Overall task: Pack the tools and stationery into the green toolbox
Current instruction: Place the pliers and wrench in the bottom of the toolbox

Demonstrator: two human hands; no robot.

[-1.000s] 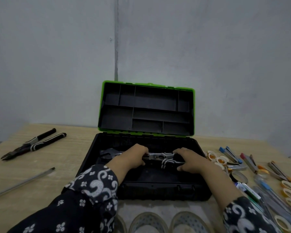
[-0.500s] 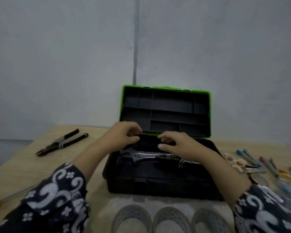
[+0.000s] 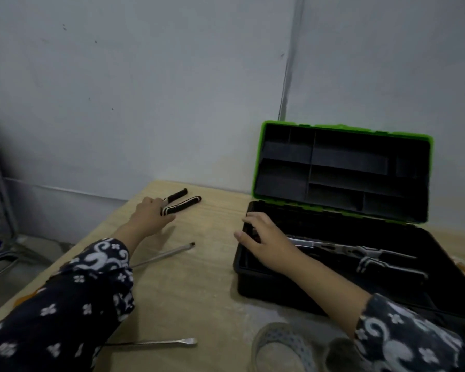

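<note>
Table (image 3: 199, 291): pale wood surface bearing everything below; the open toolbox serves as landmark for all positions
Toolbox (image 3: 258, 280): green-rimmed black case on the table, lid (image 3: 344, 170) standing upright at its far edge with divided compartments showing dark; it is hard to tell whether anything sits in them
Wrench (image 3: 360, 251): silver adjustable tool lying lengthwise inside the toolbox base, already packed
Right hand (image 3: 263, 241): resting on the toolbox's left rim, fingers loosely spread and slightly bent over the edge, gripping nothing that can be seen
Left hand (image 3: 151, 217): reached well to the left of the toolbox, fingers laid over the near end of the pliers; whether they have closed round the tool cannot be told
Pliers (image 3: 181, 204): black handles with pale trim, splayed apart, on the table left of the toolbox towards the wall; jaws hidden under the left hand
Upper screwdriver (image 3: 164, 255): slim metal shaft left of the toolbox, between it and the left sleeve
Lower screwdriver (image 3: 156, 342): second shaft, left of the toolbox at the near table edge
Step in hand: judged to be fetching the pliers
Risk: handles may swing open if lifted near the jaws, causing a slip or pinch; the sleeve, lying close over the upper screwdriver, could drag it off the table
</note>
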